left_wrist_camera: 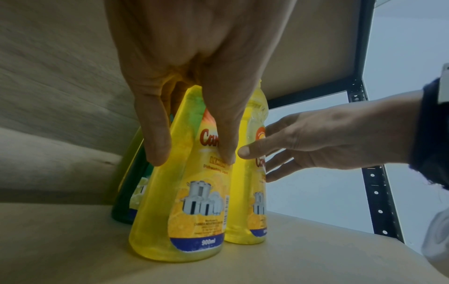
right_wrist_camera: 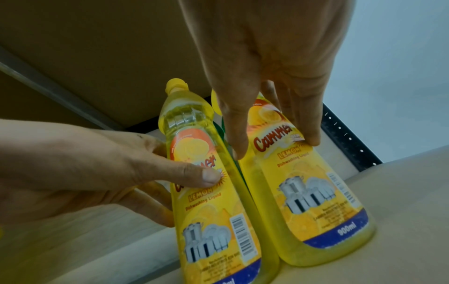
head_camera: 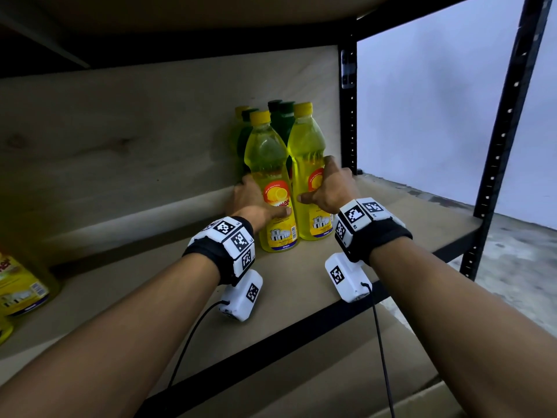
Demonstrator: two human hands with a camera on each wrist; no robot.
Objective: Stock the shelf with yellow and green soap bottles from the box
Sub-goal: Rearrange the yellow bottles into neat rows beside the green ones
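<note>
Two yellow soap bottles stand side by side on the shelf board [head_camera: 286,291]. My left hand [head_camera: 259,197] [left_wrist_camera: 192,159] [right_wrist_camera: 192,192] grips the left yellow bottle [head_camera: 278,236] [left_wrist_camera: 179,221] [right_wrist_camera: 218,230], thumb on its label and fingers round its left side. My right hand [head_camera: 319,182] [left_wrist_camera: 257,153] [right_wrist_camera: 275,146] holds the right yellow bottle [head_camera: 313,224] [left_wrist_camera: 245,221] [right_wrist_camera: 316,211], thumb between the two bottles and fingers on its far side. Both bottles are upright with their bases on the board. Behind them stand green bottles [head_camera: 283,122] [left_wrist_camera: 126,201] and another yellow bottle [head_camera: 238,122], mostly hidden.
The wooden back panel [head_camera: 120,146] lies close behind the bottles. A black upright post [head_camera: 348,116] stands just right of them, and the upper shelf [head_camera: 180,13] hangs low overhead. More yellow bottles [head_camera: 21,285] sit at the far left. Brown cardboard [head_camera: 391,396] lies below the shelf's front edge.
</note>
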